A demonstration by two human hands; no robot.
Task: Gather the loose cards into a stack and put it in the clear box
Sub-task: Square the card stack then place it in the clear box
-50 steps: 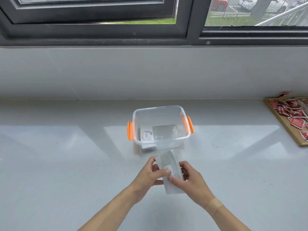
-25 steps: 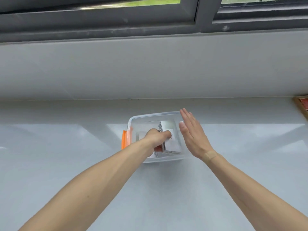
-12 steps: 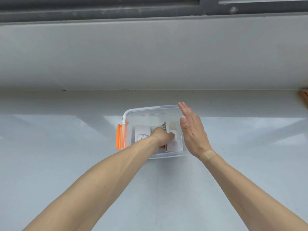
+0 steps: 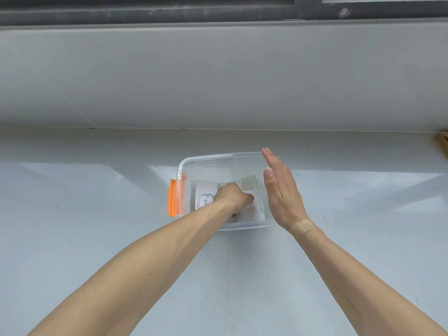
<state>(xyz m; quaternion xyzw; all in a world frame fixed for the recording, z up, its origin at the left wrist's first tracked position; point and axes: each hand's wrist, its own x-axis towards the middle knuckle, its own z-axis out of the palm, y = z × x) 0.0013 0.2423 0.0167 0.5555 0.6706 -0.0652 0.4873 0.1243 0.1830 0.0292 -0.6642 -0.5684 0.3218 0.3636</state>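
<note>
The clear box sits on the pale bench, near the wall that rises behind it, with an orange latch on its left end. The left hand reaches down inside the box, knuckles up and fingers curled under, its grip closed on the stack of white cards, which is low in the right half of the box, at or just above the floor; whether the stack already rests on the floor cannot be told, since the hand covers much of it. Just left of that hand, also inside the box, lies another white card with small dark print and a grey mark on it. The right hand stands on edge beside the right wall of the box, flat and open, fingers straight and together, pointing away from the person, thumb along the palm side; its grip is apart and holds nothing, and whether it touches the box rim cannot be told. A tan plaster crosses the right wrist. Both forearms are bare and stretch in from the lower edge of the view. At the far right edge, a corner of a wooden board shows on the bench, well apart from the box. A dark window frame runs along the top.
</note>
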